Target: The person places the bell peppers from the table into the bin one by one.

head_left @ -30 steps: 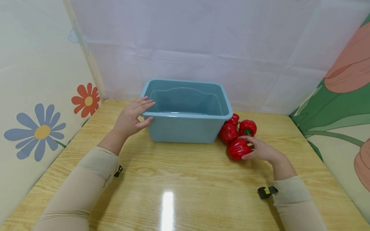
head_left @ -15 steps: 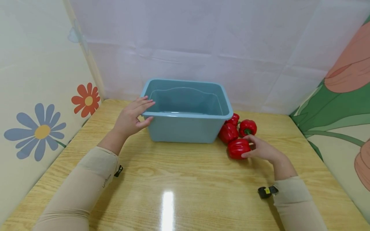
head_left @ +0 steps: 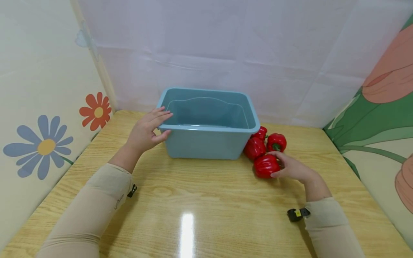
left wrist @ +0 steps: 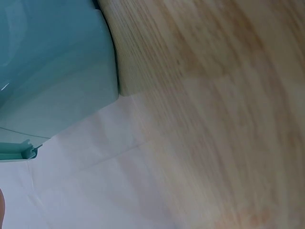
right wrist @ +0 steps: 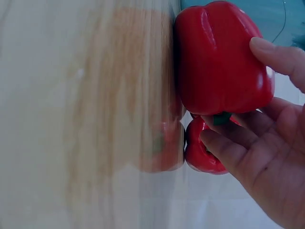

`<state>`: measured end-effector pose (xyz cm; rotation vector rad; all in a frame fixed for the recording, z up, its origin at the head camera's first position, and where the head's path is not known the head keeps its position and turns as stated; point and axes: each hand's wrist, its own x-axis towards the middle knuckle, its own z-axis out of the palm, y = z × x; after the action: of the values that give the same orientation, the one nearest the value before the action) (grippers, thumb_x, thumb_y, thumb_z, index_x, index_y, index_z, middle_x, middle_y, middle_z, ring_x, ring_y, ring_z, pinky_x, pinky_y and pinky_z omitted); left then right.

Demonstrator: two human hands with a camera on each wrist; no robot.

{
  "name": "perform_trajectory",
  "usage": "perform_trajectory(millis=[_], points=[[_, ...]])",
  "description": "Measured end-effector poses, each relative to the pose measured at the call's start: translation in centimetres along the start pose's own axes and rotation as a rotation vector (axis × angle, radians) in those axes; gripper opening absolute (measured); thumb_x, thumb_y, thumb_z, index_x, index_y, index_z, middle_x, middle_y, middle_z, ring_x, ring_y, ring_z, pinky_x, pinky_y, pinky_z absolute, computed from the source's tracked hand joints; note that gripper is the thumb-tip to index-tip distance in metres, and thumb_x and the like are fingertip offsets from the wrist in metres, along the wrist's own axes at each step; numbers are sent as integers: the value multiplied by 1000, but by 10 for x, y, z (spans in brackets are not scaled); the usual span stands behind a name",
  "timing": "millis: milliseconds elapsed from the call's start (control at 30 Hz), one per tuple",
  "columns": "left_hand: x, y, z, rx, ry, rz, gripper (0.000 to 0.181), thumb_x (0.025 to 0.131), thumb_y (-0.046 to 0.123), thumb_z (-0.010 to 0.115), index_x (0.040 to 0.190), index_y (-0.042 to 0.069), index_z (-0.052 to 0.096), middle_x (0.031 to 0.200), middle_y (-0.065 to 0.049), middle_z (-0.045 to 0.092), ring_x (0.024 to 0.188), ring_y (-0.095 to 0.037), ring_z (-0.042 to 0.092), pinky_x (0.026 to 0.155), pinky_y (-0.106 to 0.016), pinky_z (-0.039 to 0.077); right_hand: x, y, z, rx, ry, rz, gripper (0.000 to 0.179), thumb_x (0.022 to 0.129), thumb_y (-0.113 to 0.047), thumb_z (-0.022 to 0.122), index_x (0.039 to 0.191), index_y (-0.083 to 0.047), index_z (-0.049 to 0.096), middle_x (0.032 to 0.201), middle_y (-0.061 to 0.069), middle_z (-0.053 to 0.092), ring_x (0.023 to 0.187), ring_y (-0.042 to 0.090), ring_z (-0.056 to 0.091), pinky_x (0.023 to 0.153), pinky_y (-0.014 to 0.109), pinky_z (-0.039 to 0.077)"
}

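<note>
My left hand rests on the near left corner of a light blue plastic bin, fingers extended over the rim and thumb along the front wall. In the left wrist view, the bin's side fills the upper left, with just a sliver of hand at the left edge. My right hand holds the nearest red bell pepper from its right side. In the right wrist view, the thumb touches one side of this pepper and the fingers lie by its green stem. It sits low at the table.
Behind the held pepper, more red bell peppers cluster by the bin's right end: one beside it, one to the right and one partly hidden behind the rim. A white sheet hangs behind the wooden table.
The nearest pepper has tilted and shifted very slightly away under my right hand, whose fingers have moved a little around it. My left hand and the bin have stayed put.
</note>
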<state>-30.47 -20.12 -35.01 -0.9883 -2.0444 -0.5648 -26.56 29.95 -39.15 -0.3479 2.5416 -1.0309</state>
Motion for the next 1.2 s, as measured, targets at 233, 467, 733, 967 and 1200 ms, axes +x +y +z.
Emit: perform_trajectory(millis=[233, 467, 733, 967, 1200], points=[[0, 0, 0, 6, 0, 1, 49, 83, 35, 59, 122, 6, 58, 119, -14, 60, 122, -31, 46, 104, -39, 34, 0, 1, 0, 5, 5, 8, 77, 73, -30, 75, 137, -19, 33, 138, 20, 33, 122, 41, 34, 92, 53, 40], [0, 0, 0, -1, 7, 5, 49, 82, 34, 60, 122, 6, 59, 118, -14, 60, 122, -30, 46, 104, -39, 34, 0, -1, 2, -7, 11, 37, 80, 70, -35, 77, 137, -23, 34, 138, 16, 34, 122, 40, 35, 91, 53, 41], [-1, -1, 0, 0, 5, -3, 49, 77, 26, 65, 120, 4, 59, 120, -12, 60, 122, -30, 46, 104, -40, 34, 1, -3, 5, -1, 43, 31, 78, 69, -37, 77, 134, -19, 37, 133, 14, 40, 119, 37, 39, 87, 47, 45], [0, 0, -1, 10, -6, -9, 49, 78, 27, 64, 122, 6, 59, 120, -13, 60, 121, -31, 46, 104, -39, 34, 0, -6, 4, -70, 82, 34, 77, 70, -42, 76, 133, -14, 40, 129, 15, 46, 114, 37, 44, 84, 45, 47], [1, 1, -1, 0, -6, -6, 50, 76, 23, 67, 122, 6, 59, 119, -13, 60, 123, -28, 45, 104, -39, 33, -1, -8, 0, -81, 91, 55, 80, 69, -43, 75, 133, -13, 38, 129, 16, 45, 114, 37, 44, 83, 45, 48]])
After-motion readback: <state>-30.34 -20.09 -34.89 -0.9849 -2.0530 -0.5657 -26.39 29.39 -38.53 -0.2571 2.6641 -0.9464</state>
